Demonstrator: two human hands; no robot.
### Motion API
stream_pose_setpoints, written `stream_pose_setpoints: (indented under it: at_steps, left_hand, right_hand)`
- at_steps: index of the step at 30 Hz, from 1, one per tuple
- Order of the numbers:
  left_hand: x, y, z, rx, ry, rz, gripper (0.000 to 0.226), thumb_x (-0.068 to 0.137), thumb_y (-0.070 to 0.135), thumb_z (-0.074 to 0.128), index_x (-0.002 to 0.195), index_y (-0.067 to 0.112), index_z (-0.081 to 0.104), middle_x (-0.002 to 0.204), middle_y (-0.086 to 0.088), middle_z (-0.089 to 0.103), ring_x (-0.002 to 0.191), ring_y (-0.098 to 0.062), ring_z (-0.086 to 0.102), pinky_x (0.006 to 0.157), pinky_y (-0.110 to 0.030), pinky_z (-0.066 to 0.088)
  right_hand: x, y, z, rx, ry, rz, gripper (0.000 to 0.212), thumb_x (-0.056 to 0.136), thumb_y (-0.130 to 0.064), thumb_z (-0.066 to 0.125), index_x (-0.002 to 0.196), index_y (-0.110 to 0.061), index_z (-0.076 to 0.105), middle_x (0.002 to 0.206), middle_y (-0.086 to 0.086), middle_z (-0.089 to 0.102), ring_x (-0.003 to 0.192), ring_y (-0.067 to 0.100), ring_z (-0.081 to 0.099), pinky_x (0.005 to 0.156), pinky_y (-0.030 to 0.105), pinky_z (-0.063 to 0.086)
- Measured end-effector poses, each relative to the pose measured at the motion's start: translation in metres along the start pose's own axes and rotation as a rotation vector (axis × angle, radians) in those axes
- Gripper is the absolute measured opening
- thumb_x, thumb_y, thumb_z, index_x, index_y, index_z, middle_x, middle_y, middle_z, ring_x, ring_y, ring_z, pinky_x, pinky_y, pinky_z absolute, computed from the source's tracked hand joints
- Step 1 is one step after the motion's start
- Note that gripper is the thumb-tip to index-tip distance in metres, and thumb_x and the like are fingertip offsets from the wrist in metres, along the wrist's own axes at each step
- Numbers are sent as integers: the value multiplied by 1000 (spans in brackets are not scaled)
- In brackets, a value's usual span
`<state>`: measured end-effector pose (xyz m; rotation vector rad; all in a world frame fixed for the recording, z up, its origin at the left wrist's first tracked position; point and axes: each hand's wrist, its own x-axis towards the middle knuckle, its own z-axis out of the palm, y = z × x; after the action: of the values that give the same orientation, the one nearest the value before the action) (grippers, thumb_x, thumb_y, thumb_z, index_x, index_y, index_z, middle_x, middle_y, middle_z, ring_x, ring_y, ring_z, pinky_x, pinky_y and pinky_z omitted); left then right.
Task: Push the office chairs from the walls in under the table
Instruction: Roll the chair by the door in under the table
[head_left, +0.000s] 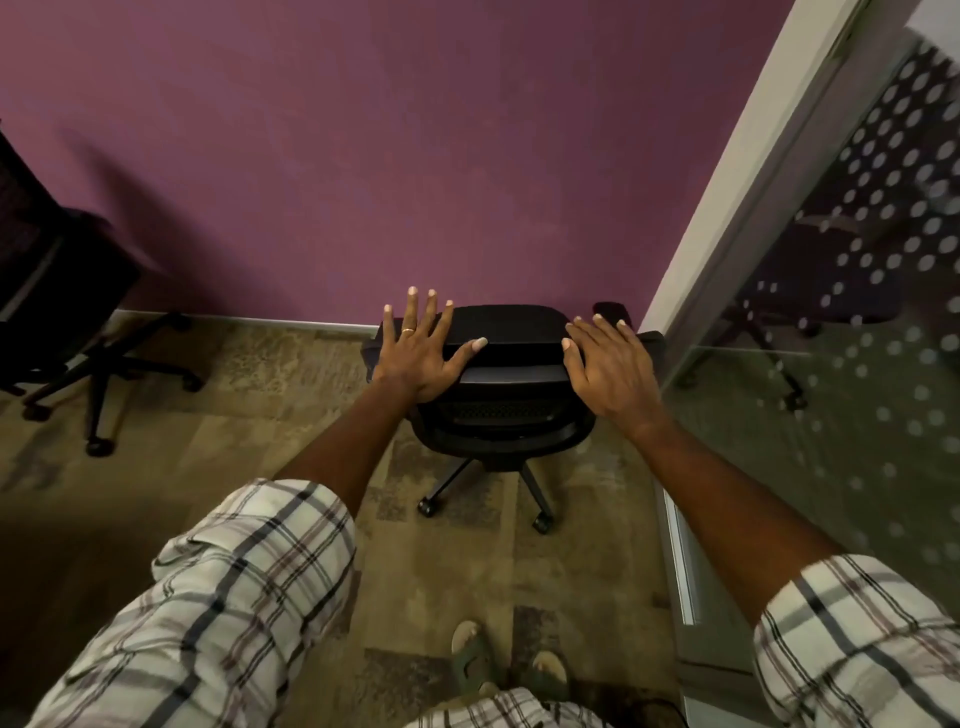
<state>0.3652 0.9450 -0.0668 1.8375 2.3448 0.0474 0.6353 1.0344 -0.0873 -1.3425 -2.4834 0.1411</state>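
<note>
hands (423, 351) spread flat, over chair (511, 364) backrest

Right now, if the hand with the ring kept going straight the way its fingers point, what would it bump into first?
Probably the purple wall. The left hand lies flat on the chair's backrest, fingers pointing past it; depth is hard to judge.

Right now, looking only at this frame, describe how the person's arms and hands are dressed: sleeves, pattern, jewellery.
Both arms wear a checked shirt, off-white with grey and dark crossing lines. The left sleeve and right sleeve are rolled up to about the elbow, so the forearms are bare. The left hand has a gold-coloured ring on one finger. The right hand shows no ring, watch or glove.
</note>
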Motion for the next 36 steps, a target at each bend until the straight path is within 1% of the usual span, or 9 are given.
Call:
stream_pose_setpoints:
  at_steps: [3, 7, 9, 14, 19, 25, 29, 34, 36]
  left_hand:
    - [19, -18, 0, 13, -87, 12, 105, 86, 88, -2, 168, 21, 2, 175, -7, -5, 159, -26, -19, 125, -57, -14]
    - [18, -32, 7, 16, -116, 76, 108, 85, 89, -2, 166, 22, 21, 173, -5, 20, 162, -23, -3, 129, -55, -3]
    - [17, -40, 7, 10, -107, 76, 112, 82, 90, -4, 165, 22, 26, 173, -7, 22, 162, -23, -2, 129, -55, -2]
    - [8, -51, -1, 29, -110, 49, 114, 80, 89, -6, 164, 22, 31, 171, 0, 28, 162, -20, 0, 130, -53, 1]
    - [-25, -55, 12, 31, -149, -22, 117, 77, 89, -10, 167, 19, 21, 173, -2, 19, 162, -19, -3, 129, -50, 0]
    - [-64, -24, 18, -2, -103, -123, 112, 81, 87, -8, 167, 19, 16, 174, -2, 15, 161, -18, -4, 130, -50, 1]
    - [-95, -8, 27, -14, -79, -175, 107, 86, 86, -4, 167, 17, 11, 175, -3, 11, 161, -17, -5, 130, -50, 0]
    - [-143, 13, 41, -76, -10, -316, 108, 90, 89, 2, 166, 12, -9, 174, -4, -5, 159, -14, -12, 129, -54, -5]
    - [-153, 23, 42, -84, -25, -374, 110, 89, 90, 1, 165, 12, -12, 174, -5, -10, 158, -14, -15, 129, -53, -7]
  right_hand:
    - [2, -4, 6, -14, 8, -10, 57, 105, -40, 29, 138, -9, 62, 143, 9, 62, 141, 26, 50, 122, 47, 31]
    - [-4, -16, 10, -27, 29, -13, 55, 104, -38, 30, 141, -11, 60, 146, 7, 60, 143, 23, 48, 123, 44, 31]
    - [-5, -23, 16, -27, 23, -12, 55, 104, -37, 29, 143, -11, 57, 148, 6, 58, 145, 22, 46, 124, 43, 30]
    - [-9, -40, 22, 6, 11, -28, 59, 101, -34, 25, 146, -9, 54, 150, 8, 55, 146, 21, 45, 124, 42, 30]
    - [-28, -50, 21, 11, -49, -93, 64, 100, -35, 20, 150, -7, 48, 155, 10, 49, 150, 22, 39, 126, 44, 28]
    - [-42, -27, 2, -7, -78, -215, 62, 102, -35, 20, 154, -8, 41, 160, 9, 42, 153, 21, 33, 127, 43, 25]
    - [-57, -18, 2, 20, -52, -264, 61, 101, -33, 24, 152, -6, 44, 158, 10, 46, 151, 21, 37, 126, 43, 29]
    - [-66, -9, 8, 55, -74, -371, 59, 100, -32, 29, 150, -8, 48, 156, 8, 48, 149, 19, 40, 125, 41, 30]
    - [-62, -6, 9, 81, -64, -403, 58, 99, -32, 30, 148, -9, 51, 154, 7, 51, 147, 18, 43, 124, 40, 32]
